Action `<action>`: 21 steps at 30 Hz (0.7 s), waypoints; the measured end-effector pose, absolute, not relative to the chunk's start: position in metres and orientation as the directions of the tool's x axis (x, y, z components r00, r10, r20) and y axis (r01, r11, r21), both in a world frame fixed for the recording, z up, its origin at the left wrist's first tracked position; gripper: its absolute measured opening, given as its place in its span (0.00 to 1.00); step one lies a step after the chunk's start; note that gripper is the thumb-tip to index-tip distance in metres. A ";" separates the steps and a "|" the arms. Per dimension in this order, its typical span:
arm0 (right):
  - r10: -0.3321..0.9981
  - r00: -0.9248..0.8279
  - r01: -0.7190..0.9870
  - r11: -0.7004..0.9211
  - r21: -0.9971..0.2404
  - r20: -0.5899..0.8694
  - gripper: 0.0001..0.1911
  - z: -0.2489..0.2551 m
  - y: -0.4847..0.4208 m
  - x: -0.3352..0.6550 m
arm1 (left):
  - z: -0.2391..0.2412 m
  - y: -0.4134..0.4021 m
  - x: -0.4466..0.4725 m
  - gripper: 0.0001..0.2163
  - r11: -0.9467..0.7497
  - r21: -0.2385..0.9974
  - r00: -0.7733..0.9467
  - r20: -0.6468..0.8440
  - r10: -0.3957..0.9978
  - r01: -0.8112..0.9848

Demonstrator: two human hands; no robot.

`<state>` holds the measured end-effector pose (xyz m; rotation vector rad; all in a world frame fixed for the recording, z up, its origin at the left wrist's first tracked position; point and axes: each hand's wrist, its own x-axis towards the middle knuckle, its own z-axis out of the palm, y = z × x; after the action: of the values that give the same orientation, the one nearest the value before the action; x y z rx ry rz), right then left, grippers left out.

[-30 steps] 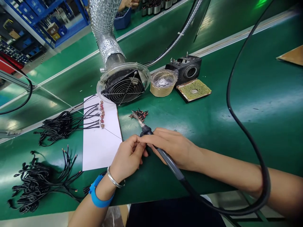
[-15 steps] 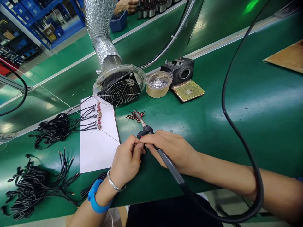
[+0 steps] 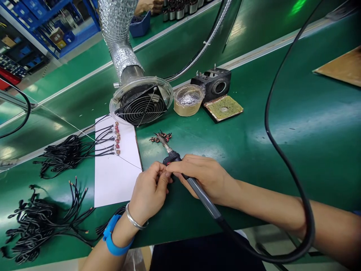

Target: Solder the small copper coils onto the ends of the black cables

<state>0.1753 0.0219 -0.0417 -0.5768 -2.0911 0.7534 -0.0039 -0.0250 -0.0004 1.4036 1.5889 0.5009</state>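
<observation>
My right hand [image 3: 205, 177] is closed around the grip of a soldering iron [image 3: 183, 177], whose tip points up-left toward a small pile of red-and-black coil parts [image 3: 161, 137]. My left hand [image 3: 150, 192] is pinched shut beside it, fingertips meeting the right hand's fingers near the iron's collar; a tiny red part shows there, too small to name. A blue wrist strap and a metal bangle sit on my left wrist. The iron's black cable [image 3: 282, 150] loops round my right forearm.
A fume fan on a foil duct [image 3: 141, 103] stands behind the hands. Beside it are a solder-dross pot [image 3: 188, 99], a black iron stand [image 3: 211, 83] and a yellow sponge [image 3: 224, 108]. A white sheet [image 3: 115, 177] holds wired coils; black wire bundles [image 3: 42, 222] lie left.
The view has shifted slightly. Both hands stay together at the iron's collar, and the iron's tip has dipped a little toward the coil pile.
</observation>
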 end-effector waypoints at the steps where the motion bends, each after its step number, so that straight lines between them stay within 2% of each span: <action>1: 0.629 -0.560 0.138 0.712 -0.688 0.538 0.11 -0.042 0.022 0.175 | -0.001 -0.025 -0.004 0.10 0.263 0.792 0.081 -0.365 0.928 0.551; 5: 0.635 -0.581 0.139 0.694 -0.706 0.510 0.12 -0.039 0.023 0.174 | -0.003 -0.025 -0.004 0.11 0.306 0.815 0.081 -0.393 0.916 0.493; 10: 0.555 -0.608 0.057 0.744 -0.666 0.568 0.11 -0.030 0.028 0.173 | -0.005 -0.019 -0.008 0.12 0.458 0.832 0.172 -0.524 0.834 0.314; 13: 0.539 -0.610 0.065 0.764 -0.642 0.580 0.11 -0.028 0.033 0.175 | -0.007 -0.014 -0.007 0.13 0.528 0.826 0.179 -0.560 0.809 0.196; 16: 0.616 -0.561 0.148 0.733 -0.664 0.553 0.09 -0.026 0.034 0.182 | -0.011 -0.014 -0.001 0.13 0.509 0.852 0.058 -0.518 0.853 0.122; 21: 0.807 -0.353 0.242 0.567 -0.787 0.473 0.15 -0.015 0.019 0.203 | -0.015 -0.016 0.011 0.13 0.476 0.871 -0.089 -0.468 0.879 0.119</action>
<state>0.2031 0.0186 -0.0151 -0.8519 -1.8796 0.7711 0.0114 -0.0157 -0.0155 0.9000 1.5447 0.8053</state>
